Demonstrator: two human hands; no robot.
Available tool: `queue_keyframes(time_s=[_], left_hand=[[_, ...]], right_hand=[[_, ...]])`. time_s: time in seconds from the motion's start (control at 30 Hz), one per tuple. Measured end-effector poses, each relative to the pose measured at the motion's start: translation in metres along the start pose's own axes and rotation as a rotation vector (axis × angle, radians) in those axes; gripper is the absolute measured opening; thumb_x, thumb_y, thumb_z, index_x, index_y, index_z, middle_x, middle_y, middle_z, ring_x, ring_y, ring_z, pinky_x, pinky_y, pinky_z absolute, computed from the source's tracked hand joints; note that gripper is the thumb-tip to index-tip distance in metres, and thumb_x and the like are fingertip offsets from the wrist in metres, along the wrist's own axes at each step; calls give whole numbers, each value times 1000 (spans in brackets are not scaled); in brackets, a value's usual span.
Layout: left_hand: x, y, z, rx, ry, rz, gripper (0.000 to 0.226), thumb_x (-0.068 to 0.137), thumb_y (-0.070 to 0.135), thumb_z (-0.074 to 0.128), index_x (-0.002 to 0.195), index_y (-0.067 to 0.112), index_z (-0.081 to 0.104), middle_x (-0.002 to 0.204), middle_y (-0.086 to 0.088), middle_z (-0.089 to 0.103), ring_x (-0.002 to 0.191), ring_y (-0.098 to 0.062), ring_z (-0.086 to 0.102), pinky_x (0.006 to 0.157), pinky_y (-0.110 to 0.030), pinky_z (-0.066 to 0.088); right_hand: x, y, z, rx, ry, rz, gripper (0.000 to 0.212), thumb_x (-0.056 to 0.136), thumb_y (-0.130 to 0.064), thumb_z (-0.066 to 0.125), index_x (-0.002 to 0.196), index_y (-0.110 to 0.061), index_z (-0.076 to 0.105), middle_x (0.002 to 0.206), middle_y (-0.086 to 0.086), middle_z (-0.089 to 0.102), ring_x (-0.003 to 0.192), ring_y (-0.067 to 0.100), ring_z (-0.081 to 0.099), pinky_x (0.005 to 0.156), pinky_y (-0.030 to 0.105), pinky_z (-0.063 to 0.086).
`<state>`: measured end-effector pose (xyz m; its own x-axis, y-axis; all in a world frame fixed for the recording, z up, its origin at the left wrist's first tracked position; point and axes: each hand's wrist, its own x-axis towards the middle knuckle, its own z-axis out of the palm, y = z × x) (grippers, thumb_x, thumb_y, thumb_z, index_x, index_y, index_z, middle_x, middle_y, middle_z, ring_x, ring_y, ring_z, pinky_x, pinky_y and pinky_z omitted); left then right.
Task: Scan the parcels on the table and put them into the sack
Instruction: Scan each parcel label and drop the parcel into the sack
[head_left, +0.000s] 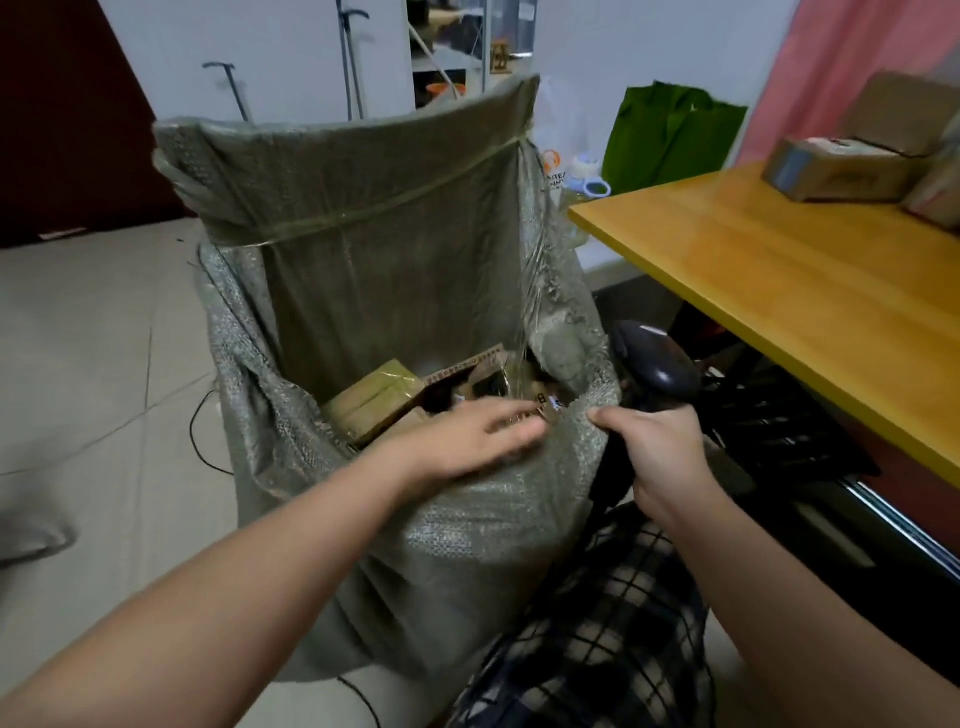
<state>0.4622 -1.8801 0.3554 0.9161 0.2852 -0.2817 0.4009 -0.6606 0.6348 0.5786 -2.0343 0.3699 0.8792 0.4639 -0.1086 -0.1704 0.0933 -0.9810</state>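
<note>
parcels (841, 174) lie in two places here: some down in the sack (467, 545), three more on the table (769, 270). the left hand (470, 436) is spread flat over the sack's mouth, fingers straight and slightly blurred, holding nothing. the right hand (662, 452) is clenched round the handle of one black scanner (660, 364), whose rounded, glossy head sticks up above the knuckles. its thumb lies against the sack's near rim, and i cannot tell whether it pinches the fabric. inside the sack, just past the left hand, i count one flat taped box (379, 400), yellowish and shiny, and one brown carton (462, 376) with a raised flap. other bits beside them are too muddled to count. the sack is a single tall bag of grey-green woven plastic, coarse and crinkled, its far side standing high with a seam across it and its near side slumped low. it stands on the pale tiled floor (78, 338), against the checked cloth (597, 623) over the person's leg and just beside the table's corner. the table has a smooth yellow wooden top; its three cardboard parcels are boxy and sit close together at the far right end. behind, one green bag (670, 135) leans at the wall beside one pink curtain (831, 67).
</note>
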Motion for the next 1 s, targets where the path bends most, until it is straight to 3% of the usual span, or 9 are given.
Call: queue_keyframes(time_s=[0.03,0.1,0.23,0.33,0.47,0.53,0.67,0.87,1.0], left_hand=[[0,14,8,-66,-31,20,71,83,67,50,138,23,49,129,7,52,117,-2,48,95,-8,34],[8,27,8,19,55,22,35,90,38,63,110,9,65,99,-5,64,92,-18,60,73,-21,42],[10,53,-52,298,649,164,13,89,13,57,90,4,66,93,-18,69,91,-34,63,74,-37,40],[3,61,-65,235,845,318,15,84,15,56,93,11,67,94,-10,71,93,-30,63,75,-36,44],[1,25,-32,523,487,28,23,93,26,51,109,20,66,107,-9,69,106,-30,61,87,-35,44],[0,13,-10,575,391,-34,23,95,31,48,106,20,65,106,-7,69,105,-29,62,85,-34,44],[2,10,11,524,428,2,19,93,33,52,103,21,64,102,-5,69,101,-29,62,82,-35,45],[21,31,19,575,420,145,21,94,41,52,98,23,63,104,0,67,104,-22,59,86,-35,35],[45,69,12,555,481,257,19,94,40,51,98,25,63,104,1,66,104,-22,58,85,-36,37]], right_hand=[[3,1,4,-13,3,6,27,72,17,66,95,3,70,84,13,73,75,26,69,69,36,58],[9,-2,11,-65,-5,-25,21,72,15,68,90,5,69,78,12,70,71,23,67,66,34,56],[24,-24,30,-2,-25,-108,15,74,10,70,84,-1,69,63,2,66,56,12,60,60,28,50],[37,-35,41,86,-7,-98,18,71,6,71,86,-5,70,69,5,70,62,17,64,61,30,54],[25,-7,29,-249,-39,34,11,68,8,65,65,-3,63,61,16,62,54,24,57,55,32,47],[19,8,25,-327,-29,105,14,70,11,61,67,-2,58,54,14,54,46,19,50,48,27,41],[23,21,13,-341,-17,120,14,71,13,60,77,0,57,53,11,51,36,9,46,38,20,38],[26,33,-29,-372,50,161,26,71,12,58,98,14,58,59,20,56,45,23,49,49,29,42],[30,5,-73,-328,155,85,25,81,-1,65,106,-1,59,63,12,62,47,16,57,49,27,46]])
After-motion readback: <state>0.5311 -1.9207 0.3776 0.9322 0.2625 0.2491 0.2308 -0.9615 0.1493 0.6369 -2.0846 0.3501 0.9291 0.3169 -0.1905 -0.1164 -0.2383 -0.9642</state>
